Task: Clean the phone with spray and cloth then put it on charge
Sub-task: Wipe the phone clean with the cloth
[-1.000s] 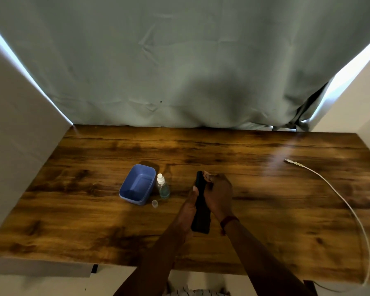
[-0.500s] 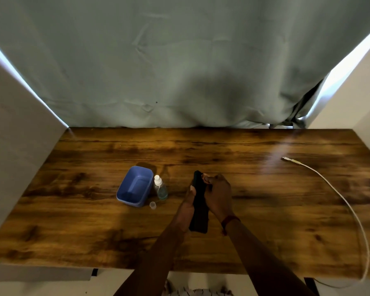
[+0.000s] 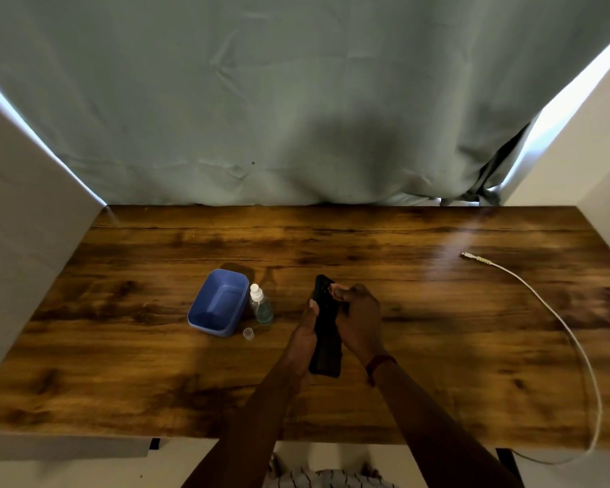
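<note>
A black phone (image 3: 326,346) stands nearly upright on edge over the middle of the wooden table (image 3: 419,346), held between both hands. My left hand (image 3: 305,332) grips its left side with the thumb on the edge. My right hand (image 3: 358,318) wraps the right side, fingertips pinched at the phone's top end. I cannot tell a cloth apart from the dark phone. A small clear spray bottle (image 3: 260,304) with a white nozzle stands left of the hands, its clear cap (image 3: 248,333) lying off beside it. The white charging cable (image 3: 557,318) lies at the right, its plug (image 3: 469,256) pointing left.
A blue plastic tub (image 3: 219,302) sits just left of the spray bottle. A grey-green curtain (image 3: 296,118) hangs behind the table. White walls close in both sides. The cable runs off the table's front right corner.
Both hands stay on the phone in nearly the same place. My right fingertips have shifted slightly at its top end. The view has tilted a little.
</note>
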